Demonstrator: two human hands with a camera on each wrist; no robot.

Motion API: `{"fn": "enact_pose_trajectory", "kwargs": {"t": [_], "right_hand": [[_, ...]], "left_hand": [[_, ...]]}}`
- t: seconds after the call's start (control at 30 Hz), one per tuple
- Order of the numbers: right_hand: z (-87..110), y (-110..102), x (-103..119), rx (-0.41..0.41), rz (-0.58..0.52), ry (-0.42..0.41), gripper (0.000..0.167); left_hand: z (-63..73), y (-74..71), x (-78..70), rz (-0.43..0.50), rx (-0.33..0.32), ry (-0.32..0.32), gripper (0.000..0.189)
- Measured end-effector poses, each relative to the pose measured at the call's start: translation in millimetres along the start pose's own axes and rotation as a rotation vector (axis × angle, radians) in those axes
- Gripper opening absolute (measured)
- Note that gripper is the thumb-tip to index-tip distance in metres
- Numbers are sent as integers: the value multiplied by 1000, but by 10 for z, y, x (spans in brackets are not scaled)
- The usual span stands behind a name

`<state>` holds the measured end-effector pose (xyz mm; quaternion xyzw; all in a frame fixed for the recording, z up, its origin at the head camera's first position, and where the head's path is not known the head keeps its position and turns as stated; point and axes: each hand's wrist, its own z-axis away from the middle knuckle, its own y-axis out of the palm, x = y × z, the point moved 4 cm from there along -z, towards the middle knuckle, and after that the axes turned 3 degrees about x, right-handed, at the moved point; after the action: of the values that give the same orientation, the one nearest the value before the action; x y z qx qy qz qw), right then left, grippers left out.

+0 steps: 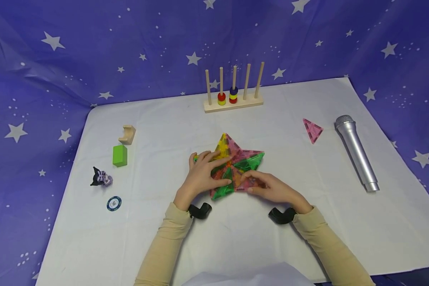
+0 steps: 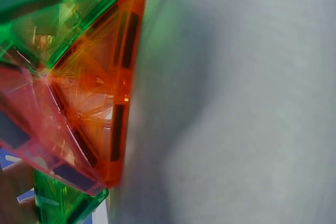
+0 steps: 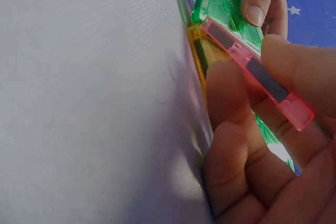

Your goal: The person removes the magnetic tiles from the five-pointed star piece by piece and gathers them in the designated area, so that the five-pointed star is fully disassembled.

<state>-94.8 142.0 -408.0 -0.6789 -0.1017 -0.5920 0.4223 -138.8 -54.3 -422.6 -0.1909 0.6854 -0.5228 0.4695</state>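
Note:
A star-shaped build of see-through magnetic tiles (image 1: 250, 161) lies on the white table, with yellow, pink, green and orange pieces. Over its left side spreads my left hand (image 1: 200, 174), fingers stretched across the tiles and thumb at a green tile (image 3: 223, 3). A pink triangular magnetic tile (image 3: 241, 56), its dark magnets showing along the edge, is pinched between thumb and index finger of my right hand (image 1: 273, 188) at the star's near right. The left wrist view shows an orange triangular tile (image 2: 89, 93) standing on the table beside pink and green ones.
A wooden peg stand (image 1: 236, 105) with coloured rings stands at the back. On the right lie a loose pink triangle (image 1: 312, 130) and a silver microphone (image 1: 357, 153). At left are an arched wooden block (image 1: 129, 134), green block (image 1: 120, 155), small figurine (image 1: 101, 177) and round chip (image 1: 114, 203).

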Motion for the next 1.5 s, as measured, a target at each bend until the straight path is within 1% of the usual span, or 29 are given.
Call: {"fn": "enact_pose_trajectory", "kwargs": {"t": [0.3,0.47,0.57,0.67,0.73,0.8,0.87,0.93,1.0,1.03,1.1,1.17,1.23,1.33,1.4,1.5], "right_hand": [[6,-9,-22,14,-37,30,27],[19,-9,-86,23,-56,23,28],[43,-25,-208,39,-127,-3,29],[82,-107,-291,53,-283,-75,30],[117,-217,-304,33,-376,-117,30],[150,-368,-273,-16,-428,-147,30],[179,-541,-244,-88,-423,-150,31],[204,-727,-241,-177,-405,-134,33],[205,-919,-300,-277,-378,-91,35],[196,-1015,-356,-335,-358,-53,36],[162,-1197,-513,-435,-313,43,37],[120,-1337,-703,-505,-278,172,37],[91,-1424,-870,-524,-219,299,40],[90,-1483,-1033,-501,-141,430,44],[105,-1505,-1078,-480,-65,473,46],[115,-1543,-1069,-461,85,489,49]], "left_hand": [[-7,15,3,3,3,-8,63],[-6,18,-5,4,-1,-12,63],[-7,17,-8,2,-4,-9,63],[-4,15,-8,-3,-4,-3,63],[-4,14,-4,-8,-5,0,63],[-1,14,0,-7,-5,0,63],[0,14,4,-4,-8,1,63],[0,16,7,2,-10,4,63],[1,17,8,7,-10,7,63],[1,17,10,7,-11,7,63],[3,14,15,9,-12,6,63],[11,9,16,10,-13,3,63],[23,8,15,9,-8,1,63],[34,14,5,16,0,9,63],[33,19,2,18,0,17,63],[24,13,4,18,-10,25,62]]}}
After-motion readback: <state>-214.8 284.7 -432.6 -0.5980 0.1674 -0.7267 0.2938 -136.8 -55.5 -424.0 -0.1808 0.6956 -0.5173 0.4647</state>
